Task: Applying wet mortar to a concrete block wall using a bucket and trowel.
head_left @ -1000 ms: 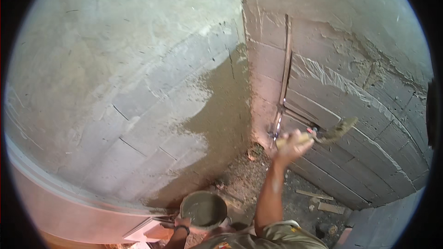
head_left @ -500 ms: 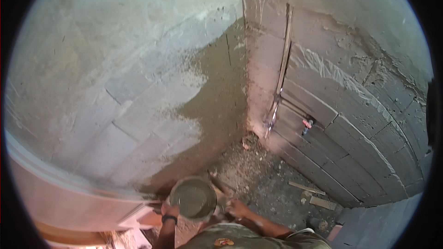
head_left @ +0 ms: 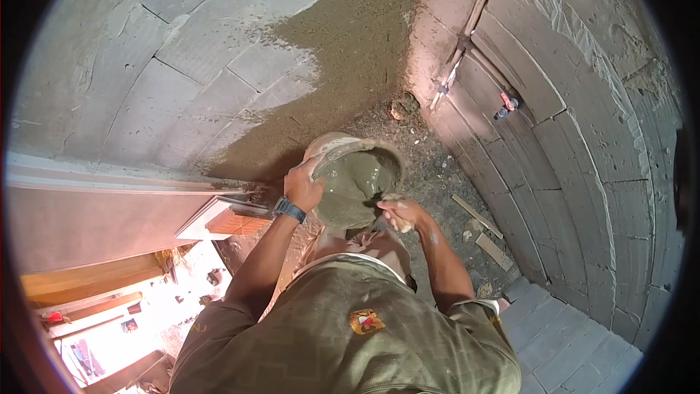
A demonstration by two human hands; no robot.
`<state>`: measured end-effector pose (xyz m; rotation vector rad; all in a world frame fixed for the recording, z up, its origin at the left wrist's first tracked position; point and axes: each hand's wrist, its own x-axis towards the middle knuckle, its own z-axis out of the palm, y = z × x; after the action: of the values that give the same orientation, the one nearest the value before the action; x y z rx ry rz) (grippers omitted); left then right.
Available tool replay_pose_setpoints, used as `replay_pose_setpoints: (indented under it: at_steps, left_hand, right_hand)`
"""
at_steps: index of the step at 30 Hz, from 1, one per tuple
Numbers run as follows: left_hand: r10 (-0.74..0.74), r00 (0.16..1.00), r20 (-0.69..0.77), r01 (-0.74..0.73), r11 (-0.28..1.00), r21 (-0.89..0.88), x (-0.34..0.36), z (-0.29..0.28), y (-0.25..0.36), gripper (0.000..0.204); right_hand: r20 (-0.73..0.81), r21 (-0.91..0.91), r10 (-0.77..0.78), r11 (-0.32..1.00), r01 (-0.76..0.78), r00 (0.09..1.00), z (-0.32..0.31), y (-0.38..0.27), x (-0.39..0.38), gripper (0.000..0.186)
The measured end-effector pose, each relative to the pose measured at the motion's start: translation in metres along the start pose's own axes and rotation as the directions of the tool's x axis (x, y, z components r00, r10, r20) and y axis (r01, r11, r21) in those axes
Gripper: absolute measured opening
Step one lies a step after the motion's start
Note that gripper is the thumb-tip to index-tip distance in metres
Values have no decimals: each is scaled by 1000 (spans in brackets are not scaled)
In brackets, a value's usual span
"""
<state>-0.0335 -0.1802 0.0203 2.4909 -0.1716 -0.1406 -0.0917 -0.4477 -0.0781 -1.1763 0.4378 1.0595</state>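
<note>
A round tub (head_left: pixel 394 152) of wet grey mortar (head_left: pixel 343 175) stands before my body, its rim caked with the mix. My left hand (head_left: pixel 303 188), with a dark watch on the wrist, is closed over the tub's left rim. At the tub's right side my right hand (head_left: pixel 401 211) makes a fist around a hand tool; a dark part of it (head_left: pixel 375 203) shows against the mortar. The tool's kind is hidden by the fingers and the mix. Ahead, a damp mortar coat (head_left: pixel 350 36) covers part of the left block wall (head_left: pixel 182 80).
A grey block wall (head_left: pixel 554 168) rises on the right, carrying a pipe (head_left: pixel 477 4) and a red-handled tap (head_left: pixel 508 103). Rubble and two wood strips (head_left: pixel 477 217) lie on the floor. An open doorway with bright clutter (head_left: pixel 146 314) is at lower left.
My view has tilted further down, so the tub, arms and shirt show more fully. My right hand has come to the tub's edge at the mortar. The left stays on the rim.
</note>
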Motion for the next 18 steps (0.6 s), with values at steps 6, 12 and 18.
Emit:
replay_pose_setpoints:
  at_steps: [6, 12, 18]
  left_hand:
    - [-133, 988, -81, 104, 948, -300, 27, 26, -38, 48]
    - [-455, 890, 27, 332, 607, -722, 16, 40, -88, 49]
    - [-625, 780, 33, 494, 581, -647, -5, 23, -167, 46]
  right_hand:
    - [128, 385, -238, 906, 173, 963, -24, 39, -43, 32]
    - [40, 824, -712, 421, 380, 701, 22, 9, -73, 53]
    - [-669, 327, -724, -83, 941, 168, 68, -79, -117, 59]
